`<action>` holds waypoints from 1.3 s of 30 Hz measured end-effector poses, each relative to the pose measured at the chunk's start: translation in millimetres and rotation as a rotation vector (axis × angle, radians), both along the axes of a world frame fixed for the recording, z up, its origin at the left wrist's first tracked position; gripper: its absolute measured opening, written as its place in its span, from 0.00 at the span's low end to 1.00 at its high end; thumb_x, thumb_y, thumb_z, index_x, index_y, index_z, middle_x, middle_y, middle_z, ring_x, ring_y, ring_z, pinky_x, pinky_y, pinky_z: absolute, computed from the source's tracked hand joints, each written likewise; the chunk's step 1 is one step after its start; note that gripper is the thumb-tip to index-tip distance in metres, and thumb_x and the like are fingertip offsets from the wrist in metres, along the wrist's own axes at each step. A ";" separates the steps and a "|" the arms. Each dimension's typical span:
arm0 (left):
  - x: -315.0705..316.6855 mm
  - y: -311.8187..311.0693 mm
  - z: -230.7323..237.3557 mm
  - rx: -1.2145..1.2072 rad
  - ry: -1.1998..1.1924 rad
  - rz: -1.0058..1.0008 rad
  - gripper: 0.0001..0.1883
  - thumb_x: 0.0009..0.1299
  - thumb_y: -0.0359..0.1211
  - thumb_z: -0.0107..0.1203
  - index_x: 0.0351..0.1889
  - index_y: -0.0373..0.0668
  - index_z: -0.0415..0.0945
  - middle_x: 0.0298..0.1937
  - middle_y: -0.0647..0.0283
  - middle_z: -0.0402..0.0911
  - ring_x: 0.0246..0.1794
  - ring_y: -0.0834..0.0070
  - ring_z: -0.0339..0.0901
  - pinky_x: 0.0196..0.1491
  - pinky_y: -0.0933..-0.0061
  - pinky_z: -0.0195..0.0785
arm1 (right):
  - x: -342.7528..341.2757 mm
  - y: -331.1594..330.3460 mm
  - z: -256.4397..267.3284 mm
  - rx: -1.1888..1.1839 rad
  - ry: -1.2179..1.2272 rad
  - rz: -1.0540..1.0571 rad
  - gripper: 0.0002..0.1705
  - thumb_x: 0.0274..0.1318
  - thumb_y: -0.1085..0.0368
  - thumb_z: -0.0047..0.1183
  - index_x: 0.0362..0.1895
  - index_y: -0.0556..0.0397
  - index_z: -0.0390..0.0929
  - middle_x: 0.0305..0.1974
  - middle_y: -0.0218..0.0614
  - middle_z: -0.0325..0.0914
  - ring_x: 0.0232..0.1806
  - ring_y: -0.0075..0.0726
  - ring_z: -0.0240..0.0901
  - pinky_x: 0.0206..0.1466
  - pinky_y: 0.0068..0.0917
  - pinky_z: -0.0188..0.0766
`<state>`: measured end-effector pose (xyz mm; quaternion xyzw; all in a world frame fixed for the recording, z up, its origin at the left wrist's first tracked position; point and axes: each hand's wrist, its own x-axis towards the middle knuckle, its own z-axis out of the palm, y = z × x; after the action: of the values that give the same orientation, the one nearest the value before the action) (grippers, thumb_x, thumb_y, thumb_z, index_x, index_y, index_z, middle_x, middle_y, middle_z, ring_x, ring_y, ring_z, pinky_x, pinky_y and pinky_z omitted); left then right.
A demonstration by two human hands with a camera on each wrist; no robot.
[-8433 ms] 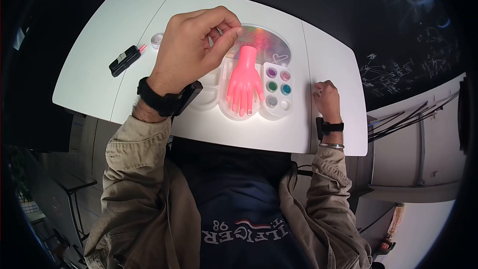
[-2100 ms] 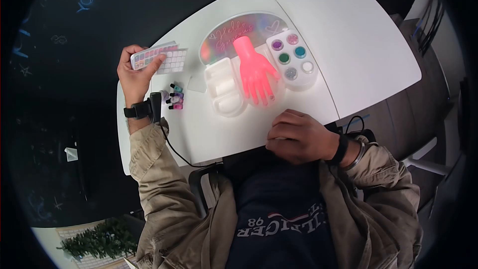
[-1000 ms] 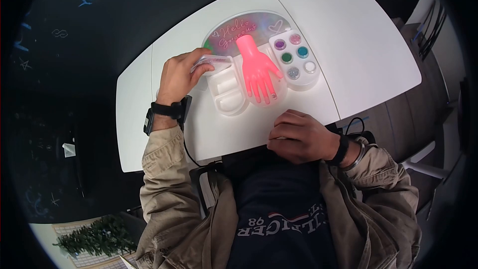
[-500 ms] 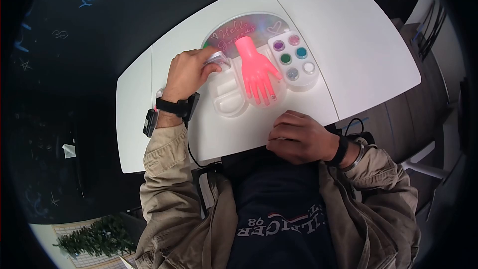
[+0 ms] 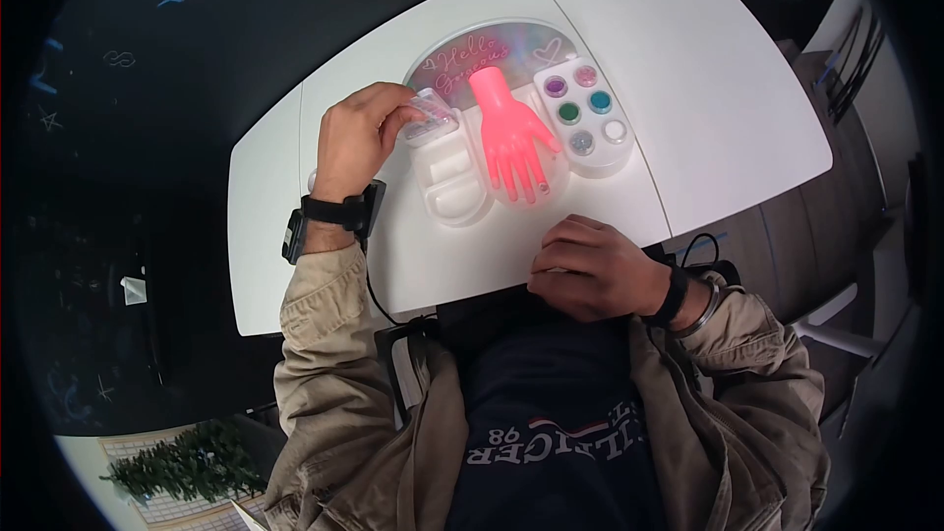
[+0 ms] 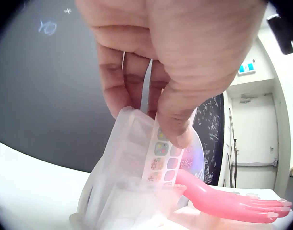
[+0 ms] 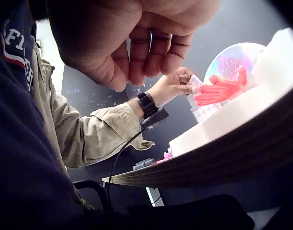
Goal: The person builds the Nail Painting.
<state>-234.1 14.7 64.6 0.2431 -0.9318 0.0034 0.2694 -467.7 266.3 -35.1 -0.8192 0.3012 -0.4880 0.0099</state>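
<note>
My left hand (image 5: pixel 359 133) pinches thin sheets of nail stickers (image 6: pixel 158 167) between thumb and fingers. The sheets stand tilted at the rear left compartment of a white nail-art tray (image 5: pixel 454 205), their lower edges inside its translucent wall (image 6: pixel 122 158). Flower and pastel nail shapes show on the front sheet in the left wrist view. Beside them a pink practice hand (image 5: pixel 511 147) lies in the tray's middle, fingers towards me. My right hand (image 5: pixel 598 270) hangs loosely curled by the table's front edge, holding nothing.
Purple, green, teal and other glitter pots (image 5: pixel 569 112) sit in the tray's right section. Behind rises a half-round mirror (image 5: pixel 472 51) with "Hello Gorgeous" lettering. Small pink nail polish bottles (image 7: pixel 167 154) show at the table's left. A cable (image 5: pixel 379 305) runs down from the left wrist.
The left hand has picked up the sticker sheets and carried them from the table's left to the tray's rear left compartment. Over the last second it shifts only slightly there. The right hand stays still lately.
</note>
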 end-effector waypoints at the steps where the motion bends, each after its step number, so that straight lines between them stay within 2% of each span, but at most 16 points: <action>1: 1.1 -1.2 -1.8 0.011 0.009 0.006 0.09 0.73 0.32 0.75 0.50 0.45 0.91 0.46 0.61 0.95 0.37 0.59 0.92 0.42 0.62 0.86 | -0.2 0.2 -0.2 0.006 0.004 0.003 0.11 0.49 0.69 0.71 0.38 0.51 0.85 0.43 0.29 0.80 0.48 0.39 0.80 0.49 0.37 0.80; 3: 0.2 -0.7 -2.6 0.034 0.025 0.016 0.07 0.74 0.30 0.73 0.48 0.46 0.93 0.45 0.62 0.95 0.38 0.59 0.92 0.42 0.61 0.87 | 0.0 -0.3 0.5 0.002 0.000 0.003 0.11 0.49 0.69 0.71 0.38 0.51 0.85 0.43 0.29 0.80 0.48 0.39 0.80 0.49 0.37 0.81; 9: -1.1 1.8 2.7 -0.069 -0.062 0.023 0.12 0.72 0.24 0.70 0.50 0.50 0.94 0.46 0.66 0.95 0.41 0.61 0.92 0.44 0.62 0.87 | 0.3 -0.3 0.3 0.008 -0.010 0.008 0.11 0.49 0.70 0.71 0.39 0.51 0.85 0.44 0.30 0.80 0.49 0.39 0.81 0.49 0.38 0.81; 18: -4.9 3.6 6.1 0.043 -0.102 0.123 0.08 0.73 0.29 0.72 0.48 0.48 0.94 0.45 0.65 0.96 0.40 0.59 0.93 0.44 0.61 0.86 | -0.3 -0.5 0.1 0.014 -0.013 0.006 0.11 0.51 0.70 0.71 0.39 0.51 0.85 0.43 0.30 0.79 0.47 0.39 0.80 0.48 0.38 0.80; 21: -3.9 2.7 5.7 0.049 -0.101 0.114 0.10 0.74 0.31 0.74 0.52 0.47 0.94 0.47 0.63 0.95 0.39 0.57 0.93 0.44 0.60 0.86 | -0.5 -0.6 0.0 0.016 -0.011 0.012 0.11 0.51 0.70 0.71 0.40 0.51 0.85 0.42 0.30 0.79 0.47 0.39 0.80 0.48 0.38 0.80; 27: -4.0 9.7 1.2 0.077 -0.028 0.135 0.12 0.72 0.32 0.76 0.51 0.44 0.90 0.51 0.62 0.94 0.38 0.56 0.92 0.44 0.58 0.86 | -0.8 -0.7 0.3 0.021 -0.008 0.018 0.12 0.51 0.70 0.71 0.40 0.50 0.85 0.42 0.29 0.79 0.48 0.39 0.80 0.49 0.37 0.80; 30: -1.1 11.2 3.8 0.039 -0.030 0.150 0.10 0.72 0.32 0.76 0.48 0.43 0.89 0.49 0.63 0.93 0.38 0.57 0.92 0.43 0.58 0.87 | -1.2 -0.6 0.7 0.022 -0.004 0.019 0.12 0.51 0.70 0.71 0.41 0.51 0.85 0.43 0.29 0.79 0.48 0.39 0.80 0.49 0.37 0.80; 33: 7.4 5.4 -1.1 -0.024 -0.077 0.154 0.10 0.75 0.30 0.75 0.51 0.43 0.89 0.54 0.63 0.93 0.42 0.61 0.93 0.40 0.63 0.89 | -0.8 -1.0 0.0 0.020 -0.006 0.016 0.12 0.51 0.70 0.71 0.40 0.51 0.85 0.43 0.29 0.80 0.48 0.39 0.80 0.49 0.37 0.80; 39: 14.4 1.9 -7.1 -0.135 -0.060 0.128 0.07 0.77 0.28 0.72 0.51 0.43 0.93 0.53 0.63 0.93 0.42 0.61 0.93 0.40 0.64 0.89 | -0.6 -1.1 0.5 0.023 -0.006 0.014 0.10 0.51 0.70 0.71 0.39 0.51 0.85 0.43 0.29 0.80 0.49 0.39 0.81 0.49 0.37 0.80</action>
<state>-219.7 16.6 57.5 0.2831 -0.9197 0.0907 0.2564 -468.4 265.2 -34.7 -0.8197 0.3009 -0.4868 0.0236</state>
